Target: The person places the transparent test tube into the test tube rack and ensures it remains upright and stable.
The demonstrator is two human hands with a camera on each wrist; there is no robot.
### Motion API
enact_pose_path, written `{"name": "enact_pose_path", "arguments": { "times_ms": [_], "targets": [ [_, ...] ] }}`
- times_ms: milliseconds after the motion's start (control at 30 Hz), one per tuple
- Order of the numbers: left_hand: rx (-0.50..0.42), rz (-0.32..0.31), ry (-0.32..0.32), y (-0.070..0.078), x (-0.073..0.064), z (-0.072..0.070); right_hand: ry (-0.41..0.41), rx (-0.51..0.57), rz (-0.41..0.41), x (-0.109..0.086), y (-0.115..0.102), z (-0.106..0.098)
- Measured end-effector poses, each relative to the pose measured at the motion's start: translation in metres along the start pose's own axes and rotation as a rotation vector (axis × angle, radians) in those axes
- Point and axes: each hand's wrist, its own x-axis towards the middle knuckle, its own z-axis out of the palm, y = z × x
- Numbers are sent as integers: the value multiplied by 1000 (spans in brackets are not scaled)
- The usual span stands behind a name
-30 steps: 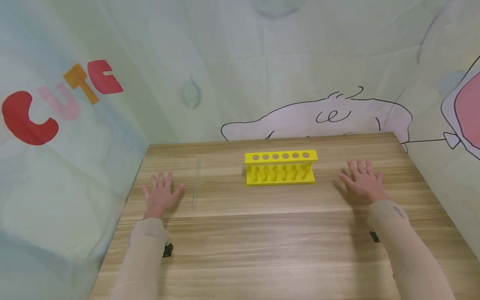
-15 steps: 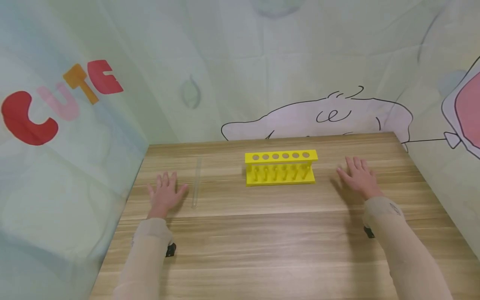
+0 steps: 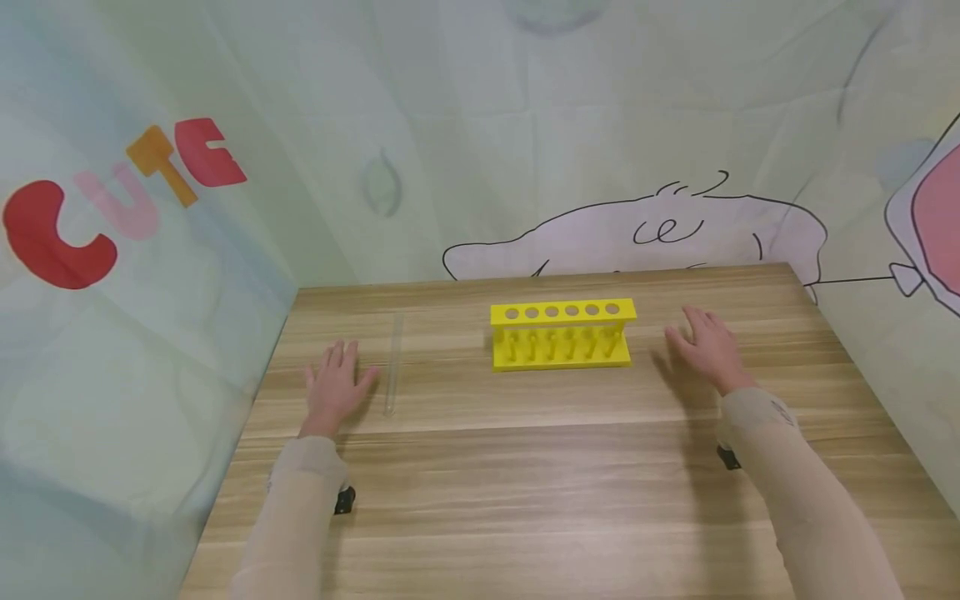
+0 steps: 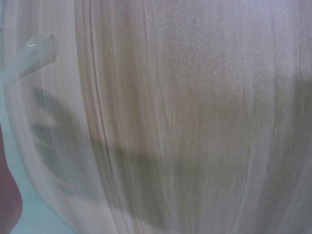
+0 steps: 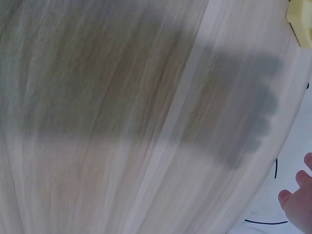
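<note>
A clear test tube (image 3: 393,367) lies on the wooden table, its rounded end toward me; in the left wrist view one end of the tube (image 4: 36,56) shows at the upper left. Just left of it is my left hand (image 3: 334,387), fingers spread and holding nothing. A yellow test tube rack (image 3: 561,335) with a row of round holes and pegs stands upright near the table's middle, no tube in it. To the rack's right, apart from it, my right hand (image 3: 708,346) hovers with relaxed fingers, its shadow on the wood. The right wrist view catches the rack's corner (image 5: 301,22).
The wooden table (image 3: 525,492) ends at a printed cloth backdrop (image 3: 450,150) behind and at both sides. Colourful letters mark the cloth on the left, a cartoon outline at the back. Dark wrist devices (image 3: 345,500) sit under both sleeves.
My left hand has shifted a little right, nearer the test tube. My right hand has moved left and slightly forward, toward the rack, its fingers drawing closer together. The tube and rack stay put.
</note>
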Motion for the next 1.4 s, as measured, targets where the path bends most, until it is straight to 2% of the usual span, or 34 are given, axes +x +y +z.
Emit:
{"name": "enact_pose_path", "arguments": {
  "times_ms": [167, 400, 567, 767, 1133, 1400],
  "targets": [
    [1, 14, 83, 0, 3, 1, 11, 38, 22, 4, -6, -1],
    [7, 21, 117, 4, 4, 1, 6, 113, 79, 7, -20, -4],
    [19, 22, 112, 7, 4, 2, -15, 179, 102, 9, -28, -7],
    [-1, 2, 100, 10, 5, 4, 0, 246, 93, 13, -34, -4],
    [-14, 6, 91, 15, 5, 9, 28, 290, 72, 19, -51, 1],
    [-24, 9, 78, 20, 5, 10, 28, 374, 76, 21, -64, 2]
  ]
}}
